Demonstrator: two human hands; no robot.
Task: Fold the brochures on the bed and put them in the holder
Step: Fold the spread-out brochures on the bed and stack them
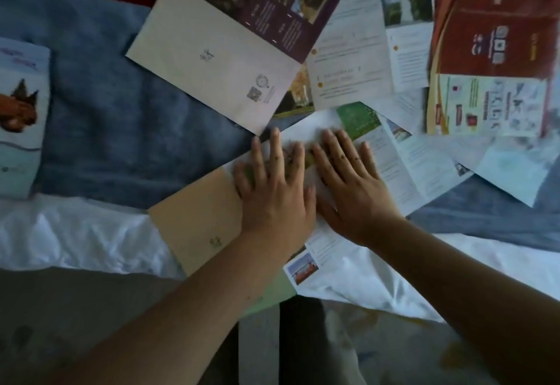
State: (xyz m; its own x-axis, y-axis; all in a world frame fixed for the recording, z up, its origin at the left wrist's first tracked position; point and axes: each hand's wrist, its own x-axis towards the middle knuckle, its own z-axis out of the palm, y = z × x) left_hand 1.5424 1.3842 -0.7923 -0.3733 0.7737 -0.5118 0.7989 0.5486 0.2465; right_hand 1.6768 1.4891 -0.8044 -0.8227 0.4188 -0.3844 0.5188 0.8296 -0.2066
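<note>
Two hands were in view, both flat and spread wide, holding nothing. The left hand (274, 191) and right hand (353, 186) pressed side by side, almost touching, on one tan brochure (197, 221) with white panels, which lay at the bed's near edge, half on the white sheet (75, 239) and half on the blue blanket (121, 112).

Beyond it I counted roughly four more loose sheets: a cream and purple brochure (218, 51), a white text brochure (357, 60), a red brochure (497, 27) and a pale one (491, 109) under it, all overlapping, so the count's fuzzy. One fox-print brochure (21, 118) sat alone at the left edge.

Open room was mostly the bare blanket on the left.
</note>
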